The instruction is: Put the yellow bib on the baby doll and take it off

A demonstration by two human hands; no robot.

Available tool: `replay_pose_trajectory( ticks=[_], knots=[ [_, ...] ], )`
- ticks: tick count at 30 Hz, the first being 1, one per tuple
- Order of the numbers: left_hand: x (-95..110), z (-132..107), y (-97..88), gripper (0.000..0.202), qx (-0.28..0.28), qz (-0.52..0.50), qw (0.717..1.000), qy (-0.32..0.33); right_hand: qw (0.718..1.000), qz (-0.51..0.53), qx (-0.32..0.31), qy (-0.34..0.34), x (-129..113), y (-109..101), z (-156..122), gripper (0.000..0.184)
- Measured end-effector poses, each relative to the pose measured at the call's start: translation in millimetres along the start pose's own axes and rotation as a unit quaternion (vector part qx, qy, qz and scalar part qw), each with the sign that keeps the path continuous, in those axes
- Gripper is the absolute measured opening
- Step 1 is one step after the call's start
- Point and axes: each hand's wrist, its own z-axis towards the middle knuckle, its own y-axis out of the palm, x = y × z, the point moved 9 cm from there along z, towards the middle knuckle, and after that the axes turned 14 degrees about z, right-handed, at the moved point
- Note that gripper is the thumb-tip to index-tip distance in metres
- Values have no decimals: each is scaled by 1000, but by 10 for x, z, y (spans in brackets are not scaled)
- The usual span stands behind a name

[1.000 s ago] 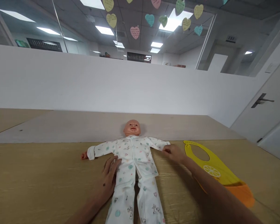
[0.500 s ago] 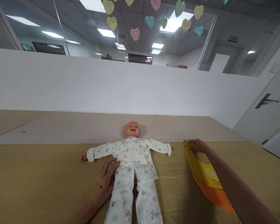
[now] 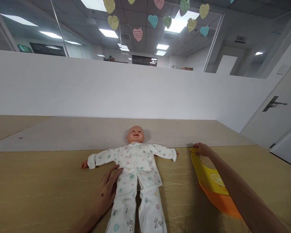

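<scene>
Left hand (image 3: 106, 191) open, palm down on printed white pajamas (image 3: 133, 171), beside hip of supine baby doll (image 3: 135, 134). Right hand (image 3: 202, 149) closed on top end of yellow-orange silicone bib (image 3: 207, 176), lying on desk (image 3: 38, 191) just right of doll.

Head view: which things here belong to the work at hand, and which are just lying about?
Part of the work:
the left hand, resting on the bald baby doll in white printed pyjamas
the right hand, at the top of the yellow-and-orange silicone bib

Just around:
the tan-covered table
the white partition wall
the pastel paper hearts hanging overhead
</scene>
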Motion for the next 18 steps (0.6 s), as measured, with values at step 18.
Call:
replay_pose_trajectory(
  ticks=[18],
  knots=[
    [-8, -13, 26, 38, -43, -87, 993, -69, 999, -38, 29, -21, -197, -43, -154, 5]
  ],
)
